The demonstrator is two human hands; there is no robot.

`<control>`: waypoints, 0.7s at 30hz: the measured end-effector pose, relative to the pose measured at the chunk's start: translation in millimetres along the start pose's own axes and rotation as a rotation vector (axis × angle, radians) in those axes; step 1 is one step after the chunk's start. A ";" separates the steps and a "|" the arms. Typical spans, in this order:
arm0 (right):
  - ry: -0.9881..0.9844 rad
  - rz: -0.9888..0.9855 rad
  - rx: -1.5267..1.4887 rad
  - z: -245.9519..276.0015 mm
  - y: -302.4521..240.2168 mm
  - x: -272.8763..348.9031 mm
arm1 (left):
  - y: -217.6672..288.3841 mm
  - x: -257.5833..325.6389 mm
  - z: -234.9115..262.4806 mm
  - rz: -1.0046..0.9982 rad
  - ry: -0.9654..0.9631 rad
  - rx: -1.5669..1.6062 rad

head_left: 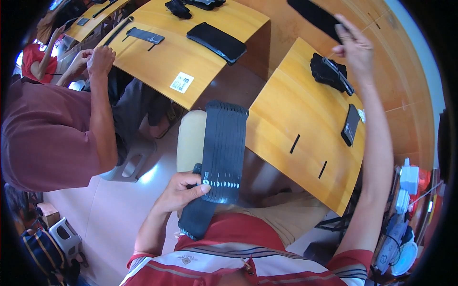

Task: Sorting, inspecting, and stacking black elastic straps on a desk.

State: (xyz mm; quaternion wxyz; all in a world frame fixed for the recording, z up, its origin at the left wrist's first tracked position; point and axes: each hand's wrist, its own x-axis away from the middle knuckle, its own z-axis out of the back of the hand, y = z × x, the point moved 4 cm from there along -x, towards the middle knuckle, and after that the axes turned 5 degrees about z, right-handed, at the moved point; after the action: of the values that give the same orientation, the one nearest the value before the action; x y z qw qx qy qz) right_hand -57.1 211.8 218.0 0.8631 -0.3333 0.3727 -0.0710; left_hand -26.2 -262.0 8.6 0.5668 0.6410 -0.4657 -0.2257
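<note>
My left hand (181, 189) grips a stack of several long black fabric strips (223, 148) that lies along my thigh, thumb pressed on the strips' near end. My right hand (354, 44) is raised high over the wooden table (296, 114) and pinches one more black strip (316, 15) by its end. Just below that hand a pile of black pieces (329, 72) rests on the table. A small black flat piece (351, 125) lies near the table's right edge.
A person in a maroon shirt (45, 138) sits at left by a second wooden table (181, 52) carrying black pieces (217, 42) and a white label. A grey stool (131, 164) stands below. Bags and a small stool (62, 233) sit lower left; plastic clutter (405, 214) at right.
</note>
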 end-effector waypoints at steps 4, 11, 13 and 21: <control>-0.095 0.177 -0.097 -112.8 19.2 1.8 | -5.6 1.0 9.4 -0.019 0.021 0.033; -0.187 0.390 0.316 -234.0 6.2 20.2 | -12.3 4.6 15.2 0.016 0.057 0.070; -0.205 0.442 0.354 -246.6 21.3 24.3 | -12.5 1.3 16.9 0.027 0.054 0.099; -0.378 0.405 0.359 -265.6 41.3 33.7 | -12.8 -2.5 22.7 -0.032 0.035 0.012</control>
State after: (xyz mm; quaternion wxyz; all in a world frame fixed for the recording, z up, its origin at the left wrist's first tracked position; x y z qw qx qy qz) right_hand -221.8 92.2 39.2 0.9585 -0.1023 0.2462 0.1008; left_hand -41.5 -272.6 -9.8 0.5673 0.6555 -0.4469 -0.2208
